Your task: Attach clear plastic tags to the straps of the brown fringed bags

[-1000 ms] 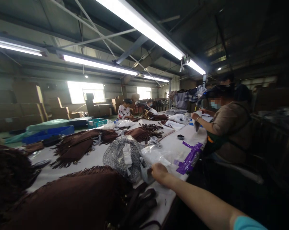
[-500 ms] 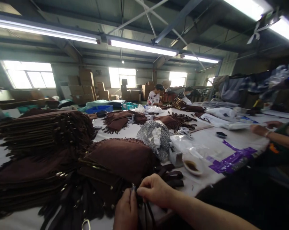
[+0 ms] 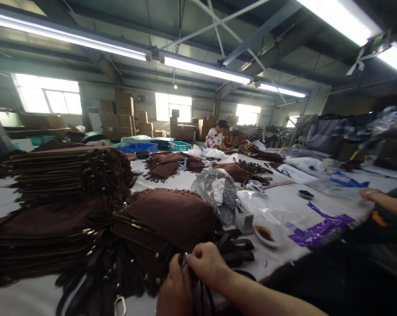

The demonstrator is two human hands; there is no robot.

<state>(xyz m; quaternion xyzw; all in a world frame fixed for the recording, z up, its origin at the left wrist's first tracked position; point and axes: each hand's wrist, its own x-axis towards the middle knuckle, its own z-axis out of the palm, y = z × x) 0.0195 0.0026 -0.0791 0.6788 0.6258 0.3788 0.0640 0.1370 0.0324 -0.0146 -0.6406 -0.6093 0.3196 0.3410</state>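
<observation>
At the table's near edge my left hand (image 3: pixel 176 287) is closed, thumb and finger pinching a small shiny metal piece (image 3: pixel 184 260) on a dark strap. My right hand (image 3: pixel 207 264) meets it from the right, its fingertips pinched on the same piece. Thin dark strap ends (image 3: pixel 203 296) hang down below the hands. Just beyond them lies a brown fringed bag (image 3: pixel 172 217) with a gold-coloured zip. More dark straps with metal clips (image 3: pixel 111 263) spill over the table to the left. My fingers cover most of the piece.
Stacked brown fringed bags (image 3: pixel 50 180) rise at the left. A grey speckled hat (image 3: pixel 201 188), a dish of brown liquid (image 3: pixel 265 235) and purple plastic packaging (image 3: pixel 320 230) lie to the right. A co-worker's arm (image 3: pixel 382 199) reaches in at far right; another person (image 3: pixel 215 137) sits across the table.
The view has shifted slightly, so the scene sits a little further right. My hands stay together on the metal piece. At right, the co-worker's arm has moved and more blue packaging shows.
</observation>
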